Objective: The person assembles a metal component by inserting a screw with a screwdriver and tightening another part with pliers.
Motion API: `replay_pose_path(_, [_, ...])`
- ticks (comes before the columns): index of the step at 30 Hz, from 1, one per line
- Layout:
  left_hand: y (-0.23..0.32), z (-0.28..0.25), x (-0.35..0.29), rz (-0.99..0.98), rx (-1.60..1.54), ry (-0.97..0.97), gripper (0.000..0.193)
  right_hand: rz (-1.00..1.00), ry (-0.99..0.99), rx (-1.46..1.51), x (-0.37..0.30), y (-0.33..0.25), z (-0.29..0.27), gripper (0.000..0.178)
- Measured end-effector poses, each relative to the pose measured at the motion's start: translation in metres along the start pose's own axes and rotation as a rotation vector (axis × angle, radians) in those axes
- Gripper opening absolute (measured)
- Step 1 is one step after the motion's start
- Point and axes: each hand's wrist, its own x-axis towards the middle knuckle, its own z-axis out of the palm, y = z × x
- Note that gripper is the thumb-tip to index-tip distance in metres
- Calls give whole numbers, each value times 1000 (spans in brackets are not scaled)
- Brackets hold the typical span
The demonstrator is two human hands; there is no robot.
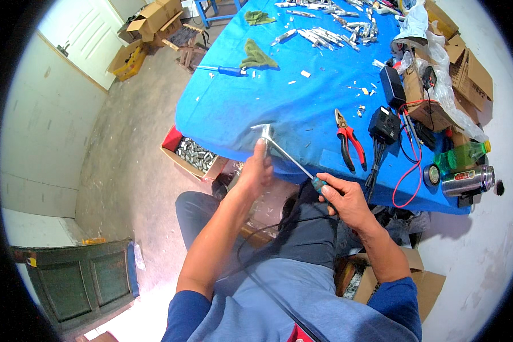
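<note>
My left hand (pixel 257 170) is closed around a small silvery piece (pixel 264 132) at the near edge of the blue-covered table (pixel 222 131). The thumb lies along the piece, and the other fingers are partly hidden and a little blurred. In my right hand (pixel 346 200) is a screwdriver (pixel 293 160) with a teal handle, gripped between thumb and fingers. Its thin shaft slants up and left, with the end at the silvery piece; the exact contact is hard to make out. To the right lie red-handled pliers (pixel 344 149), apart from both hands.
A blue-handled screwdriver (pixel 231 71) and a green cloth (pixel 257 56) lie farther left. Many slim silvery pieces (pixel 325 37) are heaped at the back. Black adapters (pixel 384 125), a green bottle (pixel 460 157) and a steel flask (pixel 463 182) line the right. An open box (pixel 215 171) of metal parts stands below.
</note>
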Motion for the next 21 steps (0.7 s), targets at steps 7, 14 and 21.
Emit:
replay_pose_path(7, [1, 0, 0, -29, -1, -31, 60, 168, -62, 157, 7, -14, -9, 38])
replay_pose_path(14, [1, 0, -3, 4, 23, -73, 61, 136, -28, 65, 9, -11, -6, 36])
replay_pose_path(21, [4, 1, -7, -21, 14, -78, 61, -326, 111, -417, 9, 2, 5, 34])
